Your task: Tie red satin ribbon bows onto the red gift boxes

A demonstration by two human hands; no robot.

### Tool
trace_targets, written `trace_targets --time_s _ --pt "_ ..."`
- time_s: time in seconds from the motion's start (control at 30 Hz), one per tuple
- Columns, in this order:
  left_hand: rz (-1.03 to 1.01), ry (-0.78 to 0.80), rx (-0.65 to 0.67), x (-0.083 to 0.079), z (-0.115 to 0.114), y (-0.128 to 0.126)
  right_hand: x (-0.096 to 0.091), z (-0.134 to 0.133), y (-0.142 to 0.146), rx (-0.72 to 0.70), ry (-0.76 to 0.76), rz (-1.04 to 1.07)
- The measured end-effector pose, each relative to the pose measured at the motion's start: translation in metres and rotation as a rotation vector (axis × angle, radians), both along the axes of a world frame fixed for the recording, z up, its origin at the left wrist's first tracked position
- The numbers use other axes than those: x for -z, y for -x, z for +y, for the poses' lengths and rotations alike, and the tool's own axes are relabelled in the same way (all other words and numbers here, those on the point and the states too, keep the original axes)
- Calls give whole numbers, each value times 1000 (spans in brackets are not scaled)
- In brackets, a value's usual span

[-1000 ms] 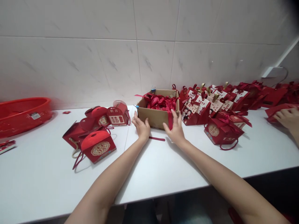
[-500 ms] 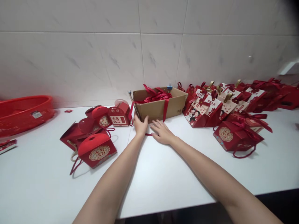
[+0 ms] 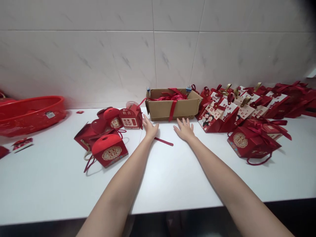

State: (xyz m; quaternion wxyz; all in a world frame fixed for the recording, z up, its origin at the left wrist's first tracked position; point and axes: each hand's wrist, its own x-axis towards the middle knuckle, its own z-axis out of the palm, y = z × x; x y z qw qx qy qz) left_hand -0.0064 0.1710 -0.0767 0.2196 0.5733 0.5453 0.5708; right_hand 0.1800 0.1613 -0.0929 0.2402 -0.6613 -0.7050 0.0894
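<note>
Red card gift boxes with cord handles (image 3: 110, 153) stand left of the spread, empty left hand (image 3: 151, 130), where an outward swing could topple one. The rectangular brown cardboard box (image 3: 160, 111) sits just beyond both hands, contact unclear; the right hand (image 3: 186, 131), likewise spread and empty, could, pushing unevenly, shove it into the red-and-white paper gift bags (image 3: 209, 118).

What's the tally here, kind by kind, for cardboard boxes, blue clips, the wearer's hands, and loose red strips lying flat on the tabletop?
Cardboard box: 1
Blue clips: 2
Hands (left hand, right hand): 2
Loose red strip: 1
Total: 6
</note>
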Motion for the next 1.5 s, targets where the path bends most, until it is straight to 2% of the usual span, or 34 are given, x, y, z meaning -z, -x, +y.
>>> trace_targets --time_s 0.1,0.17,0.23,0.27,0.33,0.4,0.43,0.47,0.5,0.57,0.6,0.63,0.73,0.8,0.93,1.0,1.1,1.2,1.3,1.4,1.5 --pt "160 -114 50 -20 -35 -17 0 -7 -2 6 -72 40" --pt "575 -376 198 -46 -71 -21 1 -10 -5 -3 -116 71" --pt "812 -578 143 -78 -113 -9 3 -10 -7 -15 -152 107" --pt "873 -606 80 -94 -133 4 4 -9 -8 -20 -167 128" --pt "952 -549 -48 -119 -166 42 7 -6 -9 -27 -195 173" --pt "975 -534 -243 -129 -185 90 10 -3 -10 -37 -221 218" --pt "976 -515 -322 -127 -189 113 12 -2 -10 -42 -233 239" --pt "978 -472 -369 -122 -190 135 13 -1 -10 -46 -245 259" --pt "985 -391 -359 -114 -189 153 14 0 -11 -50 -256 277" --pt "1017 -187 -210 -92 -183 178 16 0 -11 -58 -275 304" --pt "1038 -100 -114 -80 -180 184 16 0 -11 -62 -282 313" --pt "1045 -56 -89 -70 -178 186 17 0 -11 -67 -287 321" --pt "946 -95 -89 -51 -176 180 17 -3 -10 -75 -291 343" --pt "854 -127 -38 -48 -175 174 16 -5 -10 -72 -286 363" --pt "769 -114 123 -53 -171 173 13 -7 -12 -66 -261 418" --pt "745 -43 157 -57 -167 176 11 -8 -13 -69 -246 457" --pt "661 151 181 -63 -161 175 9 -8 -16 -74 -224 538" --pt "523 242 155 -71 -155 159 6 -10 -17 -84 -203 645" --pt "443 141 150 -83 -147 126 0 -13 -16 -110 -172 776" --pt "397 19 274 -88 -130 79 -8 -19 -11 -168 -121 925" --pt "319 -77 427 -75 -107 31 -15 -30 -5 -248 -90 1063"
